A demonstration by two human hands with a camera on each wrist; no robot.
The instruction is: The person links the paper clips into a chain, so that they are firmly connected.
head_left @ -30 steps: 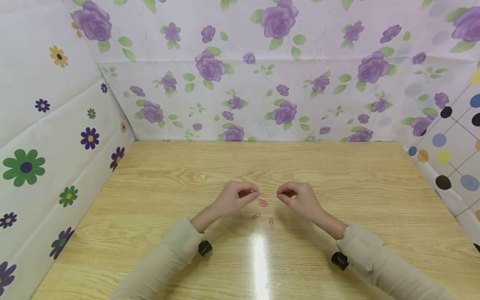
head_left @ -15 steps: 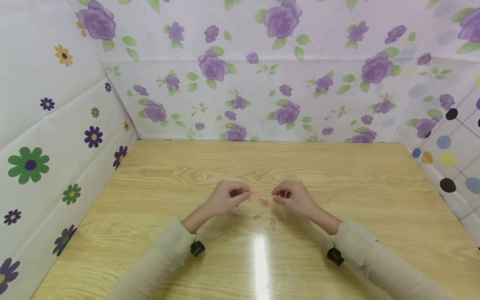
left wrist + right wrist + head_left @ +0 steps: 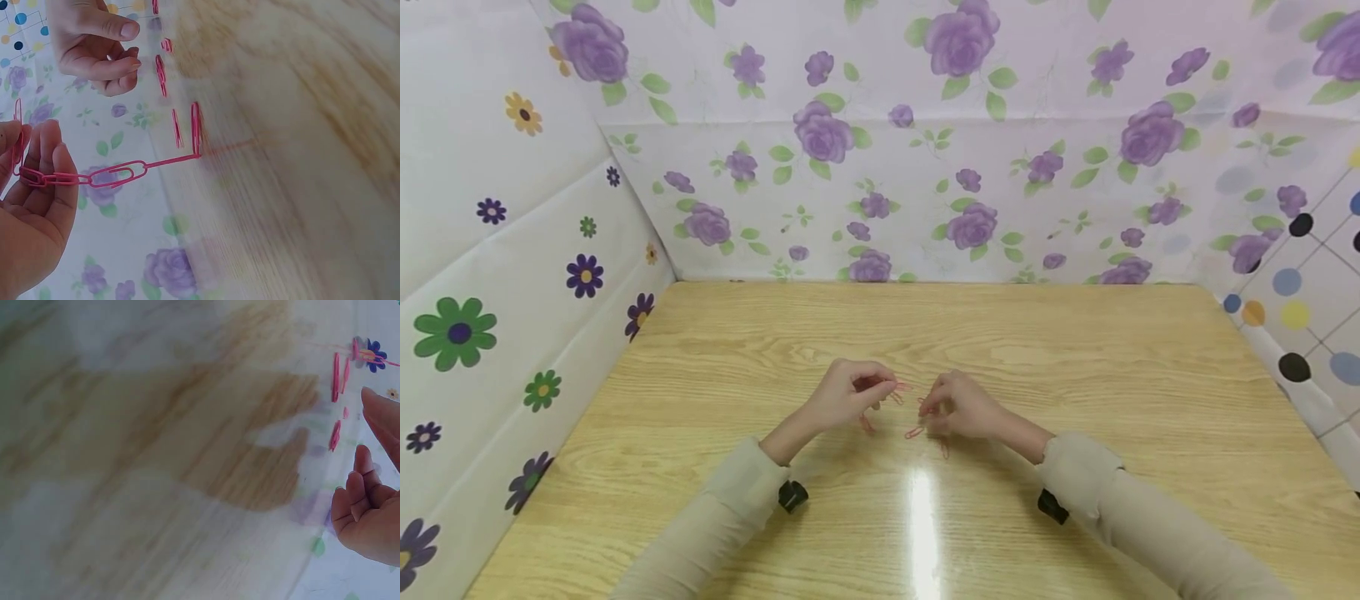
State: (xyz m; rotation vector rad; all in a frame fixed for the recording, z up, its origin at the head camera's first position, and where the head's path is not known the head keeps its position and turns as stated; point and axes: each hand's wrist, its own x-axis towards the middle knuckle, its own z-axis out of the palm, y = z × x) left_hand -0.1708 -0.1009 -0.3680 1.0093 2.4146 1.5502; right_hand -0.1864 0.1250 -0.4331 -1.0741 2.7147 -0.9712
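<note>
My left hand (image 3: 847, 395) pinches a pink paper clip (image 3: 18, 134) between thumb and index finger. From it a chain of linked pink clips (image 3: 119, 174) crosses the fingers and trails down to the table in the left wrist view. My right hand (image 3: 964, 407) is low over the loose clips, thumb and fingers apart, with nothing seen between them in the right wrist view (image 3: 375, 481). One loose clip (image 3: 913, 433) lies just left of its fingertips, and another (image 3: 945, 451) lies below the hand.
The wooden table (image 3: 775, 325) meets a floral sheet (image 3: 902, 200) at the back. A flower-patterned sheet (image 3: 542, 317) stands at the left and a dotted one (image 3: 1315, 342) at the right. Light glares on the table near the front.
My right hand has moved left and down toward the loose clips, covering part of them. My left hand has moved left with the pinched clip, and the chain hangs below it.
</note>
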